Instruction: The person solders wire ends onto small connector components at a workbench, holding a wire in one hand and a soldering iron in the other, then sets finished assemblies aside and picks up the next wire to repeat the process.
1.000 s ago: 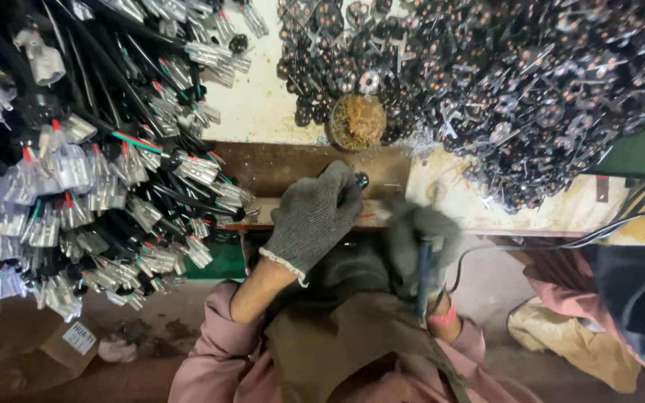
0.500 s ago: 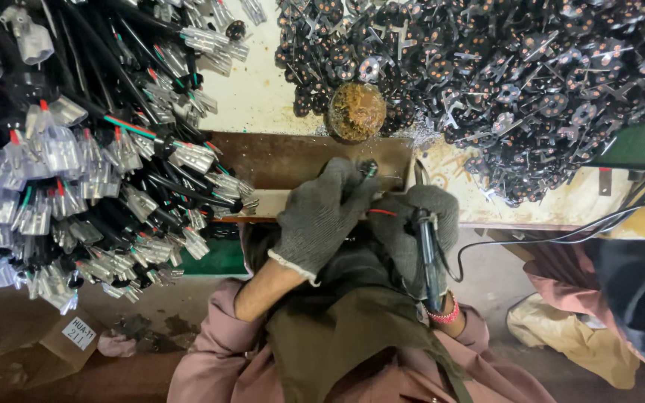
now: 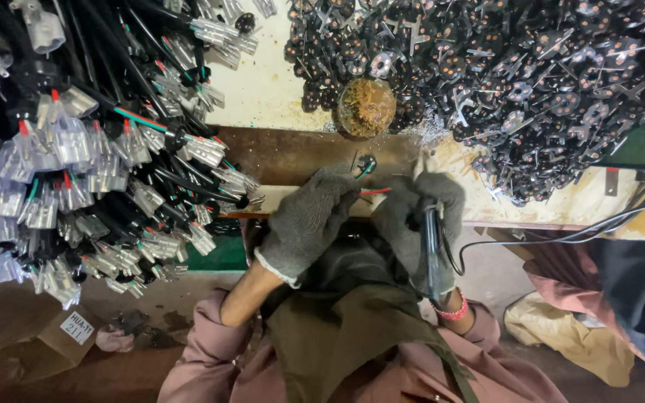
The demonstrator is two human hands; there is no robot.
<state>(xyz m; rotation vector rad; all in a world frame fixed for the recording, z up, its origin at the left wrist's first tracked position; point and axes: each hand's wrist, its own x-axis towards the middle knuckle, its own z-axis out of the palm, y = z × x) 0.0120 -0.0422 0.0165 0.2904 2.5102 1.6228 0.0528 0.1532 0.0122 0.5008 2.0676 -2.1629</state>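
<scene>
Both of my hands wear grey knit gloves. My left hand pinches a small black round plug piece with green and red wires coming out of it, held over the brown bench edge. My right hand grips a dark pen-like tool whose black cable runs off to the right. The two hands nearly touch at the wires. The tool's tip is hidden behind the glove.
A big heap of black plug pieces with metal prongs covers the bench at upper right. A round rusty-brown ball lies beside it. Bundles of black cords with plastic-sleeved ends hang at the left. A cardboard box sits at lower left.
My left hand has lifted a plug piece with coloured wires into view, and my right hand with the tool has come up beside it.
</scene>
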